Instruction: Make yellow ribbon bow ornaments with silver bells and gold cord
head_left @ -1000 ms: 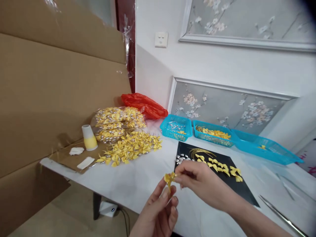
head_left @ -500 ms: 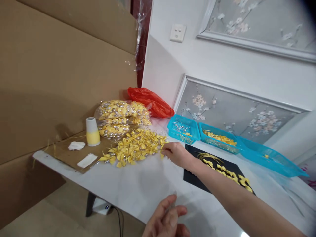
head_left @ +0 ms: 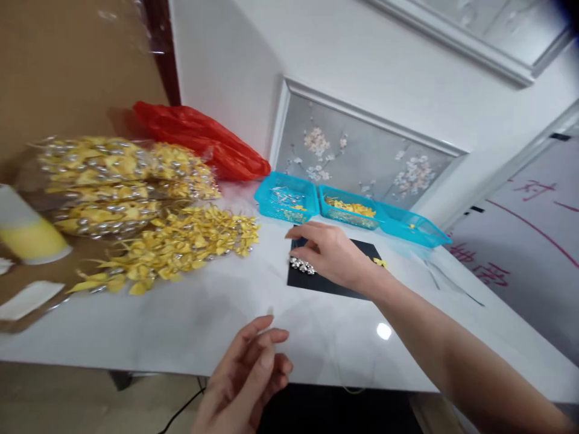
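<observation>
Over the black mat (head_left: 330, 284) hovers my right hand (head_left: 332, 253), its thumb and fingers apart and nothing visible between them. Silver beads (head_left: 302, 265) lie on the mat just below the thumb; the hand and forearm hide much of the rest. A bit of a yellow bow-like piece (head_left: 380, 263) shows past the wrist. My left hand (head_left: 248, 371) is held near the table's front edge, its fingers loosely bent and apart, with nothing in it. A pile of yellow ribbon pieces with silvery beads (head_left: 181, 244) spreads over the table to the left.
Three blue baskets (head_left: 289, 214) line the wall, with small white parts and yellow pieces in them. Clear bags of yellow beaded pieces (head_left: 104, 181) and a red plastic bag (head_left: 203, 141) sit at the back left. A grey-and-yellow cone (head_left: 29, 226) stands at far left.
My right hand has left the yellow pile and moved right, over the black mat, its fingers now spread. The view has turned right. My left hand stays low in front.
</observation>
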{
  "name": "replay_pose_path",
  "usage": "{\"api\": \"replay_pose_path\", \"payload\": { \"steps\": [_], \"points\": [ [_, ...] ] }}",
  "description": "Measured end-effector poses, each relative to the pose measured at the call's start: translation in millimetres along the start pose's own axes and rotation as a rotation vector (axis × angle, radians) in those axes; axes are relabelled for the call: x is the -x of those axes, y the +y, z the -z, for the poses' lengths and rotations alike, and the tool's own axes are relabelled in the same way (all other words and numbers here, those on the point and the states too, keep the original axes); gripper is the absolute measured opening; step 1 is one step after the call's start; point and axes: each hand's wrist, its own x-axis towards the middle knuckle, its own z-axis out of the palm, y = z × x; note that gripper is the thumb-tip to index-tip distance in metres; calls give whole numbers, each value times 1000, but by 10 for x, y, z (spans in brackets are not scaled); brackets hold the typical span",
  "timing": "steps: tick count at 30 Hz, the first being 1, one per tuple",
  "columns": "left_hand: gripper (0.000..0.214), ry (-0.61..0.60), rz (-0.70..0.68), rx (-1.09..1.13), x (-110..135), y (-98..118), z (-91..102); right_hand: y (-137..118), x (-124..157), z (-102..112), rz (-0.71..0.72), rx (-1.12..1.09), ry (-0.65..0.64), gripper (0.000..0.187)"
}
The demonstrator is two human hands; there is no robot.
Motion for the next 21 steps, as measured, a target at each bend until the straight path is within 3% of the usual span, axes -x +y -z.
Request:
{"api": "replay_pose_path", "payload": {
  "steps": [5,7,10,12,16,21],
  "points": [
    [30,-111,-218,-560,-95,-25,-154,119,1005,368,-105,-73,-51,13],
    [29,-183,-242,-757,-131,-14,-229,191,1387,354,-137,-107,-72,14],
    [29,-213,-273,-878,-169,-19,-335,253,1817,145,-141,-159,-43,27],
    [25,-203,-314,-874,-175,-47,-389,260,1982,-64,-88,-118,62,32],
    [20,-246,-363,-897,-109,-110,-497,248,2075,-395,8,-96,300,18],
    [20,-284,-365,-960,88,-154,-667,241,1998,-422,94,-251,421,18]
  ]
}}
